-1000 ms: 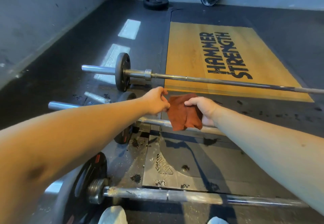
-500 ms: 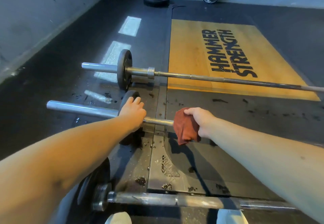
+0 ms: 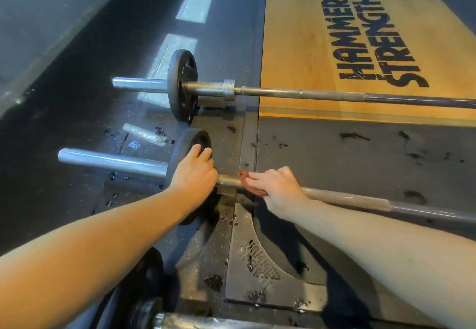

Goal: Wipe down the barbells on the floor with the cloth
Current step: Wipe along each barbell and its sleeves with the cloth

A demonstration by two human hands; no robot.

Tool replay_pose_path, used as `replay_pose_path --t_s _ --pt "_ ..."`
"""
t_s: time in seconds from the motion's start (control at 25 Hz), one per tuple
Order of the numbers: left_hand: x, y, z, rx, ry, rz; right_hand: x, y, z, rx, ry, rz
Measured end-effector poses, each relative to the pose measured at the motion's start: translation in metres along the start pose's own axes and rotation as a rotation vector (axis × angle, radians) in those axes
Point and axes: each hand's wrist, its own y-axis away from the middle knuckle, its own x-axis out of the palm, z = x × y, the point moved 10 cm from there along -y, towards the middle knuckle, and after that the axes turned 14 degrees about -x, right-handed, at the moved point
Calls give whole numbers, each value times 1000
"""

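Middle barbell (image 3: 347, 198) lies on the floor. Right hand (image 3: 278, 189): fingers clamp red-brown cloth (image 3: 247, 184) round its shaft. Left hand (image 3: 193, 173): fingers curl over its plate (image 3: 195, 138). Wooden platform (image 3: 296, 45) reads "HAMMER STRENGTH".

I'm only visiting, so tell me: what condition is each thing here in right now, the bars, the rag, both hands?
Middle barbell, lying on the floor, cloth on its shaft.
Cloth, wrapped on that bar under the right hand.
Right hand, gripping cloth and bar.
Left hand, holding the plate by its rim.
Far barbell, lying untouched.
Near barbell, lying untouched, mostly out of view.
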Motion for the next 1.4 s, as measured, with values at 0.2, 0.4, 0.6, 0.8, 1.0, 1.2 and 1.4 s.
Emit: replay_pose_path --t_s 0.2,0.4,0.6,0.8,1.0,1.2,1.4 --pt "1 -7 -6 60 27 50 -5 -5 7 79 -21 -97" --pt "-3 -13 5 23 52 58 5 -39 35 -39 -43 -59" --pt "-8 -12 -5 77 47 40 -19 78 -24 -88 152 -108" --pt "-8 -12 1 56 32 50 -3 -4 20 98 25 -163" --pt "-11 -13 -4 -40 59 86 -3 6 25 9 90 -95" --pt "-17 -17 -22 4 248 36 -38 135 -49 127 234 -88" --pt "-14 -3 -40 63 406 -10 -27 71 -8 433 77 -200"
